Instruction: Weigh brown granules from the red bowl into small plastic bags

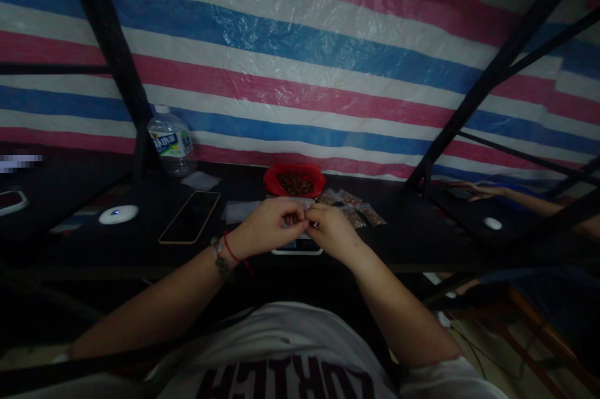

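Red bowl (294, 181) behind hands | left hand (269, 224), right hand (330, 230) fingertips meeting, pinching small item, unidentifiable | counter (140, 242) dark

I see both forearms rising from the bottom of the frame and converging at its centre. My left hand (269, 224) is curled, knuckles up, fingers bent inward, with beaded and red cord bands at the wrist. My right hand (330, 229) mirrors it, fingers tucked. The fingertips of both hands meet in a pinch at centre frame; what lies between them is too small to tell.
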Motion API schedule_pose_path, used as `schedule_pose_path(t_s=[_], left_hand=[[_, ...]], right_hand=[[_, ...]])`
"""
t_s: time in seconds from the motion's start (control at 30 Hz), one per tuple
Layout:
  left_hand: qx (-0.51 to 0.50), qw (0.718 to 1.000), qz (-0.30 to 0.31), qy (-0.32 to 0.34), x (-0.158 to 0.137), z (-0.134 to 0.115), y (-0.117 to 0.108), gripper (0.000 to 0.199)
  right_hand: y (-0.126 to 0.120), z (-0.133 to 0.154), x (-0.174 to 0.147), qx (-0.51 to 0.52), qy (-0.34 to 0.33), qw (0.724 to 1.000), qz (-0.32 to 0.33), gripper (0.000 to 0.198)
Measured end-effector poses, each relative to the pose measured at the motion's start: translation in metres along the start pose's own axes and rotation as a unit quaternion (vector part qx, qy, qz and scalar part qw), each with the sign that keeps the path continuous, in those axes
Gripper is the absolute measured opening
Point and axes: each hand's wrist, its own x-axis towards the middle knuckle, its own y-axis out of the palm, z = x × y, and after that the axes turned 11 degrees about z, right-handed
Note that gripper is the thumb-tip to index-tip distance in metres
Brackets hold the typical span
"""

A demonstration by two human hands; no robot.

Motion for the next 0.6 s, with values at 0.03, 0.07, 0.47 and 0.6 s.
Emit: schedule_pose_path(t_s=[0.03,0.07,0.47,0.6], left_hand=[[0.028,0.999,-0.023,0.026,-0.001,0.001,0.000,0.027],[0.062,0.996,-0.039,0.050,-0.001,0.003,-0.001,0.042],[0.099,0.993,0.039,0.043,0.004,0.021,-0.005,0.052],[0.074,0.995,0.051,0.042,0.006,0.023,-0.003,0.051]], right_hand=[[0.000,-0.001,0.000,0.005,0.007,1.000,-0.013,0.012],[-0.001,-0.001,0.001,0.014,0.011,1.000,-0.024,0.015],[0.016,-0.012,0.009,0.236,0.015,0.971,-0.022,0.015],[0.021,-0.017,0.012,0.253,0.042,0.966,-0.022,0.017]])
